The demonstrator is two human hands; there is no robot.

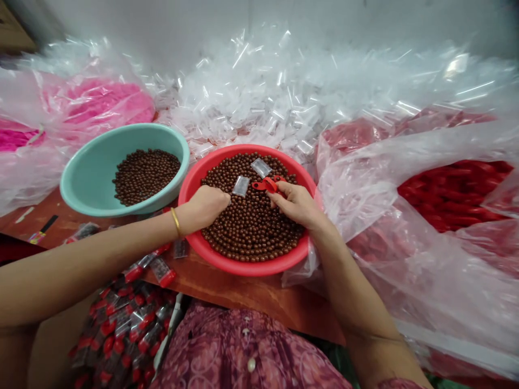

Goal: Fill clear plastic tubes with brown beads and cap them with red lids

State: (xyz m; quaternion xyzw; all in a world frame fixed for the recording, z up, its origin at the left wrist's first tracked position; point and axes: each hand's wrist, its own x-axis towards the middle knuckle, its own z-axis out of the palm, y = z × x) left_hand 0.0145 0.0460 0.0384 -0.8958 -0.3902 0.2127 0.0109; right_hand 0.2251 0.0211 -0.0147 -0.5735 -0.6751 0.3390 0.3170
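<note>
The left hand (205, 208) was bunched among the brown beads (251, 227), and I cannot tell if it held anything; the right hand (295, 204) pinched a red plastic piece (265, 185) above the red basin (247, 267), where two clear packets (240, 186) lay. Many red-ended packs (121, 324) were already piled at seven o'clock, more beads remained in the teal basin (91, 162) at ten o'clock, and loose clear plastic (279, 92) filled twelve o'clock.

Red bowl (190, 183) w/ brown balls (251, 227), teal bowl (121, 135), pink-print top (243, 346)

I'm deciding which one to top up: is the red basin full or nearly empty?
Fairly full: brown balls cover the whole floor of the red basin, lying in a deep layer that reaches close to its rim.
</note>
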